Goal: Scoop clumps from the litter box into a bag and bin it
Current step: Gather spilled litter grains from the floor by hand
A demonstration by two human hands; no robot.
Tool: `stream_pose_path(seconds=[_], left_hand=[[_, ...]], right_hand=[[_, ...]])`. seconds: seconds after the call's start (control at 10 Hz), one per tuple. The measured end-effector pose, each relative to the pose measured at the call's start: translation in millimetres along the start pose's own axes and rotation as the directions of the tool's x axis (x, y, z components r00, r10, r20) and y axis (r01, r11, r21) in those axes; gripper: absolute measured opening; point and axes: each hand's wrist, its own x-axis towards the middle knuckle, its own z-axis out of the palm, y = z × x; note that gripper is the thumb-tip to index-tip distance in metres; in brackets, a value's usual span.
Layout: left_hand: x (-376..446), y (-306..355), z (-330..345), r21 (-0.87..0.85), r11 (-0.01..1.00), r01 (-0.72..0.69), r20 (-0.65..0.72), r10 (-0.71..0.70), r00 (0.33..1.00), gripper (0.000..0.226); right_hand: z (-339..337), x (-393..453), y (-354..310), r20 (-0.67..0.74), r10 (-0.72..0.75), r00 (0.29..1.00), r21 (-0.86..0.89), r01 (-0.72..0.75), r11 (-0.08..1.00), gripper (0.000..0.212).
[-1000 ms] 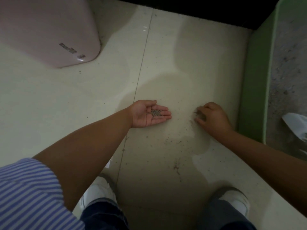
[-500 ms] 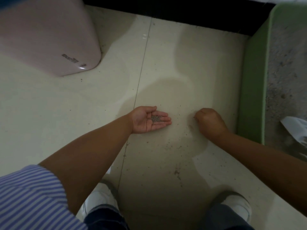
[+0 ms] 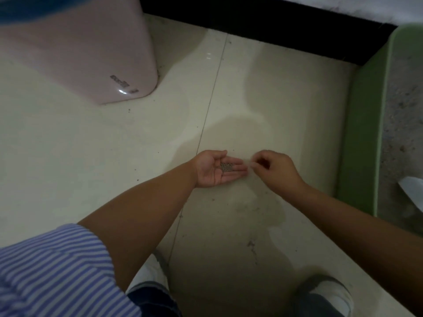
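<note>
My left hand (image 3: 218,169) lies palm up just above the floor, fingers straight, carrying a small pile of grey litter grains (image 3: 227,167). My right hand (image 3: 273,167) hovers right beside its fingertips with fingers curled and thumb and forefinger pinched together; whether grains are between them is too small to tell. The green litter box (image 3: 359,143) stands at the right edge, filled with grey litter (image 3: 402,115). Something white (image 3: 412,191), maybe a bag or scoop, lies in the box at the far right, cut off by the frame.
A pink bin-like container (image 3: 91,53) stands at the top left on the cream tiled floor (image 3: 114,156). Loose grains speckle the floor (image 3: 251,202) below my hands. My two shoes (image 3: 329,291) are at the bottom. A dark skirting (image 3: 263,26) runs along the back.
My right hand has lifted off the floor and moved left, up to the fingertips of my left hand. My left hand has stayed palm up with the grains.
</note>
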Motion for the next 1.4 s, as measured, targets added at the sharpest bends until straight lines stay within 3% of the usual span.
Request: stream_pose_path(seconds=[0.1, 0.3, 0.4, 0.5, 0.7, 0.8, 0.9, 1.0, 1.1, 1.2, 1.3, 1.4], left_hand=[[-3, 0, -1, -0.04, 0.999, -0.035, -0.004, 0.035, 0.999, 0.047], [-18, 10, 4, -0.198, 0.974, -0.107, 0.013, 0.112, 0.994, 0.045], [-38, 34, 15, -0.307, 0.913, -0.269, -0.037, 0.271, 0.962, 0.045], [-72, 63, 29, -0.416, 0.79, -0.451, -0.098, 0.454, 0.886, 0.042], [-160, 102, 66, -0.467, 0.635, -0.615, -0.066, 0.669, 0.741, 0.043], [-205, 119, 85, -0.508, 0.556, -0.658, -0.04, 0.748, 0.663, 0.045], [-245, 141, 85, -0.582, 0.407, -0.704, -0.058, 0.843, 0.535, 0.045], [-271, 168, 66, -0.56, 0.241, -0.793, -0.223, 0.878, 0.424, 0.045], [-281, 186, 43, -0.095, 0.248, -0.964, -0.397, 0.879, 0.265, 0.042], [-283, 192, 16, 0.958, 0.209, -0.198, -0.19, 0.975, 0.111, 0.044], [-284, 191, -5, 0.847, -0.033, 0.53, -0.115, 0.963, 0.244, 0.052], [-284, 185, -8, 0.847, -0.015, 0.531, -0.126, 0.965, 0.228, 0.049]], right_hand=[[0, 1, -13, 0.075, -0.02, 0.997, 0.086, 0.013, 0.996, 0.021], [-18, 17, -10, -0.141, 0.02, 0.99, -0.067, -0.029, 0.997, 0.022], [-31, 39, -29, -0.183, -0.059, 0.981, -0.097, 0.042, 0.994, 0.017], [-50, 63, -64, -0.255, -0.129, 0.958, -0.051, 0.12, 0.992, 0.026], [-88, 96, -163, -0.453, -0.31, 0.836, 0.04, 0.366, 0.93, 0.021], [-108, 100, -210, -0.489, -0.394, 0.778, 0.038, 0.47, 0.882, 0.022], [-114, 96, -245, -0.482, -0.472, 0.738, -0.006, 0.536, 0.844, 0.03], [-105, 90, -277, -0.412, -0.613, 0.674, -0.111, 0.631, 0.768, 0.035], [-85, 93, -299, -0.235, -0.678, 0.696, -0.215, 0.643, 0.735, 0.035], [-64, 94, -305, -0.201, -0.628, 0.752, -0.307, 0.56, 0.769, 0.046], [-58, 93, -306, -0.224, -0.546, 0.807, -0.358, 0.453, 0.817, 0.038], [-57, 92, -308, -0.205, -0.518, 0.83, -0.375, 0.422, 0.825, 0.038]])
